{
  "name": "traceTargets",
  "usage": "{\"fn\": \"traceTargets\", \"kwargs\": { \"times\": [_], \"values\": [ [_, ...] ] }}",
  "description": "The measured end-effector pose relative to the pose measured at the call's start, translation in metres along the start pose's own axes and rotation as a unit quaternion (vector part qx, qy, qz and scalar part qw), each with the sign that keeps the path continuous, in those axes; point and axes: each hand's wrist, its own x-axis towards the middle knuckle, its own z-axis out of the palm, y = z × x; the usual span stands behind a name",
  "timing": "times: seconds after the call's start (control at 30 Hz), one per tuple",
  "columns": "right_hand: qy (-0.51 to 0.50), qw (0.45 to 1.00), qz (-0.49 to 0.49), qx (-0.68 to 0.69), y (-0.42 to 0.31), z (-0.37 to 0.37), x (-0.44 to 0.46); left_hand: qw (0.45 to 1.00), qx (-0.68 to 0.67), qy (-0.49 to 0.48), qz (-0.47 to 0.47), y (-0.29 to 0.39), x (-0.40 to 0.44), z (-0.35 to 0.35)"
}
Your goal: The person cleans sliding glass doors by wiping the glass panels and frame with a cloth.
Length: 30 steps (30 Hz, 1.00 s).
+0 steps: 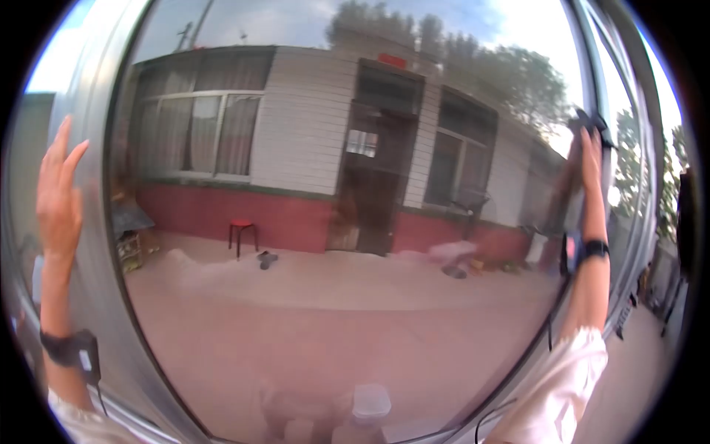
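Observation:
A large glass pane [296, 281] in a grey metal frame [92, 148] fills the middle of the view. On the left, my left hand [61, 192] is raised beside the frame, its fingers stretched out and apart, holding nothing. High on the right, my right hand [589, 152] presses a dark cloth [590, 122] near the right edge of the glass. Black bands with small devices are strapped round both wrists.
In the glass appear a building with a dark door [373, 170], a red stool [241, 224], trees and a pale container [371, 402]. Thin cables hang from both wrists. Further window frames stand at the far right.

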Motion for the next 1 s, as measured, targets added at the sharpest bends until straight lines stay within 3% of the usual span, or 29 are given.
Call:
{"fn": "traceTargets", "kwargs": {
  "times": [0.07, 0.13, 0.27, 0.33, 0.37, 0.4, 0.47, 0.53, 0.67, 0.73, 0.87, 0.93, 1.0],
  "values": [
    [-0.004, 0.999, -0.031, -0.005, 0.04, -0.003, -0.055, 0.999, 0.038, -0.012, -0.011, 0.001, -0.006, 0.002],
    [-0.006, 0.999, 0.035, -0.014, 0.046, -0.006, -0.105, 0.999, 0.041, -0.003, -0.014, 0.005, -0.011, 0.006],
    [0.005, 0.992, 0.121, 0.029, -0.075, -0.006, -0.113, 0.999, 0.038, 0.02, -0.009, 0.009, -0.002, 0.002],
    [0.018, 0.996, 0.09, -0.008, -0.126, 0.014, -0.09, 0.999, -0.007, 0.048, -0.004, 0.012, -0.009, 0.006],
    [0.025, 0.989, -0.049, -0.137, -0.097, 0.031, -0.051, 0.999, 0.0, 0.044, -0.007, 0.014, -0.008, 0.006],
    [0.031, 0.947, -0.189, -0.256, -0.074, 0.056, -0.009, 0.999, -0.008, 0.042, -0.009, 0.015, -0.006, 0.005],
    [0.012, 0.877, -0.189, -0.441, -0.137, 0.083, 0.078, 0.999, -0.004, 0.035, -0.018, 0.017, -0.005, 0.003],
    [0.014, 0.971, -0.117, -0.207, -0.252, 0.109, 0.118, 0.999, -0.014, 0.044, -0.028, 0.017, -0.004, 0.003],
    [0.104, 0.978, -0.173, -0.056, -0.497, 0.148, 0.087, 0.998, -0.029, 0.045, -0.037, 0.016, -0.012, 0.008],
    [0.078, 0.975, -0.189, -0.081, -0.574, 0.161, 0.067, 0.997, -0.018, 0.064, -0.037, 0.012, -0.012, 0.01],
    [0.062, 0.938, -0.341, -0.003, -0.683, 0.148, -0.033, 0.995, -0.05, 0.062, -0.052, 0.009, -0.014, 0.007],
    [0.043, 0.937, -0.34, 0.072, -0.702, 0.131, -0.094, 0.995, -0.042, 0.073, -0.051, 0.009, -0.015, 0.012],
    [-0.049, 0.934, -0.343, 0.083, -0.694, 0.104, -0.146, 0.988, -0.1, 0.092, -0.07, 0.014, -0.011, 0.01]
  ]
}}
